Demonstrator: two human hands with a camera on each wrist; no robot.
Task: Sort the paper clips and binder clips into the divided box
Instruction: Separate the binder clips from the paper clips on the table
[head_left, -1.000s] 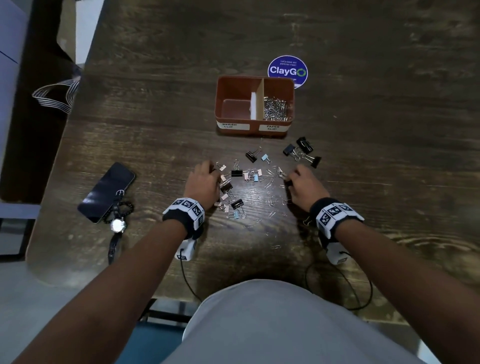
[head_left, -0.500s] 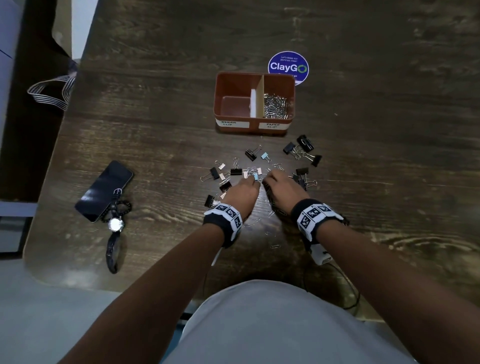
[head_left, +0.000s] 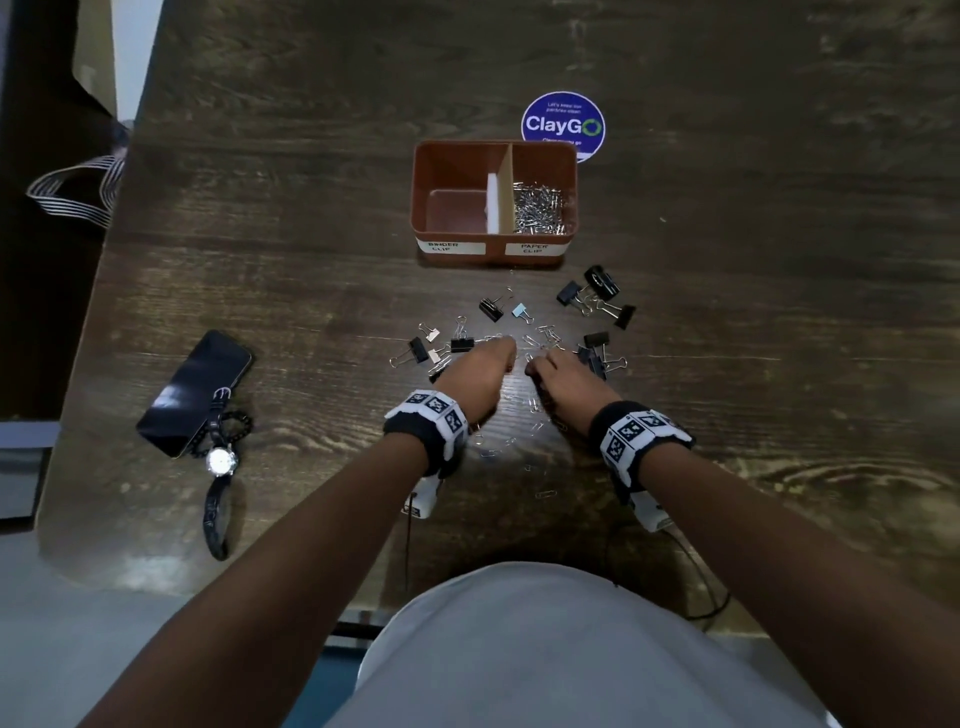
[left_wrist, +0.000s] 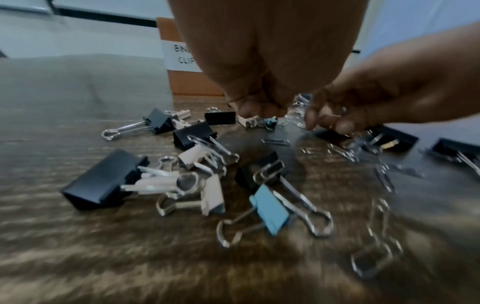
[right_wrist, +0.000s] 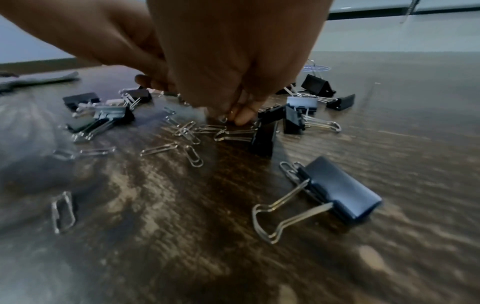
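Observation:
A brown divided box (head_left: 418, 208) stands at the back; its left part, labelled binder clip, is bare, and its right part holds a heap of paper clips (head_left: 537, 208). Black binder clips (head_left: 602, 285), a blue one (head_left: 519, 310) and loose paper clips (head_left: 537, 427) lie scattered in front of it. My left hand (head_left: 511, 358) and right hand (head_left: 532, 370) meet over the middle of the scatter. The left hand (left_wrist: 259, 109) has its fingers curled tight, pinching at paper clips. The right hand (right_wrist: 233, 117) pinches paper clips against the table, beside a black binder clip (right_wrist: 263, 139).
A phone (head_left: 195, 389) with a wristwatch (head_left: 222, 460) across it lies at the left near the table's edge. A round blue sticker (head_left: 563, 124) sits behind the box. A striped strap (head_left: 72, 192) hangs off the left side.
Both hands have come in from the two sides of the scatter and now meet at its middle. Several clips have been pushed inward with them.

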